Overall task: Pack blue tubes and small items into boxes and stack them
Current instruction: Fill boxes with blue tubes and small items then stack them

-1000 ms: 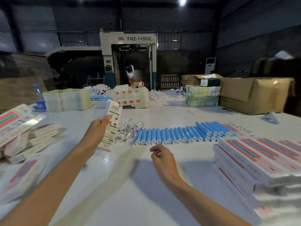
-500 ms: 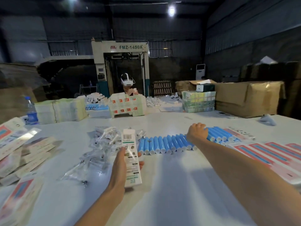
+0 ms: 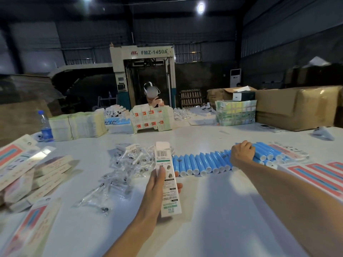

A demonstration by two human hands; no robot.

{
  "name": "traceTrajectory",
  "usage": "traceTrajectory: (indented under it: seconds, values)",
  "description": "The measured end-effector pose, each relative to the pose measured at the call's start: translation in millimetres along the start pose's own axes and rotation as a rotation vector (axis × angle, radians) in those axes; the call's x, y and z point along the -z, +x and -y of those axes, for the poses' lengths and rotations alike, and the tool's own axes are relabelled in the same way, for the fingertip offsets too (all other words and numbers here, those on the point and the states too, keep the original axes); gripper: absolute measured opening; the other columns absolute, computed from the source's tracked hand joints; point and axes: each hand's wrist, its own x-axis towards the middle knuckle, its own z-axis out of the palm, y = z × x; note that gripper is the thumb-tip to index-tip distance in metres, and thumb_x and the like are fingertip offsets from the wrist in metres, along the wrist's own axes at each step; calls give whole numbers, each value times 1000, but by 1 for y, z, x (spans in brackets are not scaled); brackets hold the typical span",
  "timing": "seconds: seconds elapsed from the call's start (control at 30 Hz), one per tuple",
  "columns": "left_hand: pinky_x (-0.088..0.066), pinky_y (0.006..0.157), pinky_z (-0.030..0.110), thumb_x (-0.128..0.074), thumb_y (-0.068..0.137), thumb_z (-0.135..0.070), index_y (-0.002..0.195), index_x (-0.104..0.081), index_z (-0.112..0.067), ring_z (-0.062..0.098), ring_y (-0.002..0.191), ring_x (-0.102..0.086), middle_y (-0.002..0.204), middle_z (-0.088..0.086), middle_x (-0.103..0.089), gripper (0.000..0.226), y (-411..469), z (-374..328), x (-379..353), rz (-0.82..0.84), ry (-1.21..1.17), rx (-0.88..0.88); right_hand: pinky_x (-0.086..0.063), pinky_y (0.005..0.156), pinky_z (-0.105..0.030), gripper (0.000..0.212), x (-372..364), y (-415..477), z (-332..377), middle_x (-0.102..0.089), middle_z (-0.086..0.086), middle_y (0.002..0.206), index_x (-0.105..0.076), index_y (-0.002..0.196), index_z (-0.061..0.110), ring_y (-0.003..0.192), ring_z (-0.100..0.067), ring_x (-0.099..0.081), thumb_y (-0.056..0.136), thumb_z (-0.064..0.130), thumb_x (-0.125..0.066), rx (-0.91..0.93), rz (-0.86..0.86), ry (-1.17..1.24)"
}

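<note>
Our left hand (image 3: 157, 190) grips white box (image 3: 167, 182) over white table (image 3: 204, 219); our right hand (image 3: 241, 153) curls round blue tubes (image 3: 200, 164) in row mid-table. Dim warehouse, FMZ-1450A machine (image 3: 143, 52) behind, cartons (image 3: 297, 106) right.

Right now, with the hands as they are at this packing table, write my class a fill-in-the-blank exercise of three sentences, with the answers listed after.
1. The left hand grips a tall white box printed with a ____ near its top.
2. The right hand curls over tubes whose colour is ____.
3. The clear packets lie on the tube row's ____ side.

Missing words: barcode; blue; left.
</note>
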Motion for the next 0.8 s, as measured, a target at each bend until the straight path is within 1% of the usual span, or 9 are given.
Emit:
traceTrajectory:
  seconds: [0.1, 0.2, 0.27, 0.3, 0.37, 0.43, 0.53, 0.67, 0.8]
  values:
    - [-64, 75, 30, -58, 104, -47, 138, -56, -32, 25, 106, -79, 119, 0, -80, 37, -2, -1, -2, 35, 6, 1, -42, 105, -38, 39, 20, -11, 15, -53, -13, 132, -53, 135, 6, 124, -29, -51, 101, 24, -54, 47, -120, 169]
    - [-64, 77, 30, -66, 103, -34, 139, -57, -23, 27, 109, -78, 120, 4, -79, 38, -7, -5, -3, 53, 22, -12, -46, 90, -43, 27, 60, -35, 39, -54, -15, 120, -51, 124, -1, 113, -35, -55, 99, 10, -53, 111, -114, 849]
    - [-65, 83, 38, -70, 101, -28, 139, -58, -18, 31, 108, -78, 120, 6, -79, 40, -10, -9, -3, 51, 38, -26, -51, 74, -39, 18, 92, -58, 50, -54, -10, 104, -51, 116, 0, 97, -31, -58, 100, 7, -54, 126, -17, 1372]
    - [-65, 87, 43, -71, 100, -25, 138, -58, -18, 32, 107, -78, 119, 8, -79, 41, -11, -11, -3, 45, 49, -30, -56, 73, -40, 19, 108, -72, 52, -55, -10, 102, -51, 117, 3, 94, -29, -59, 100, 10, -58, 141, 24, 1591]
    - [-65, 86, 46, -74, 98, -23, 136, -60, -16, 35, 103, -79, 116, 12, -80, 41, -13, -14, -3, 32, 60, -33, -64, 83, -41, 36, 134, -97, 48, -58, -13, 114, -45, 127, 11, 103, -25, -67, 97, 11, -66, 233, 72, 1907]
    - [-66, 81, 42, -76, 96, -23, 134, -62, -13, 36, 101, -79, 113, 15, -80, 41, -16, -17, -3, 24, 53, -40, -64, 84, -37, 65, 150, -117, 41, -57, -14, 126, -29, 142, 28, 108, -22, -71, 95, 8, -70, 402, 95, 2073]
    - [-66, 79, 39, -79, 93, -26, 132, -64, -14, 36, 100, -79, 111, 16, -80, 43, -20, -21, -3, 33, 58, -54, -64, 80, -33, 94, 160, -134, 31, -53, -9, 129, -12, 152, 47, 104, -18, -74, 93, 6, -73, 589, 107, 2075]
    - [-64, 91, 49, -82, 92, -31, 133, -64, -17, 37, 104, -78, 114, 14, -80, 47, -23, -21, -5, 75, 87, -75, -64, 77, -34, 90, 164, -137, 20, -56, -11, 128, -22, 152, 41, 99, -24, -73, 90, 4, -76, 669, 145, 1789]
    - [-63, 93, 52, -84, 90, -37, 135, -64, -19, 40, 104, -77, 119, 14, -78, 53, -24, -21, -7, 132, 90, -96, -52, 72, -23, 78, 158, -139, 15, -67, -6, 109, -34, 143, 44, 94, -13, -68, 87, 18, -81, 819, 215, 1428]
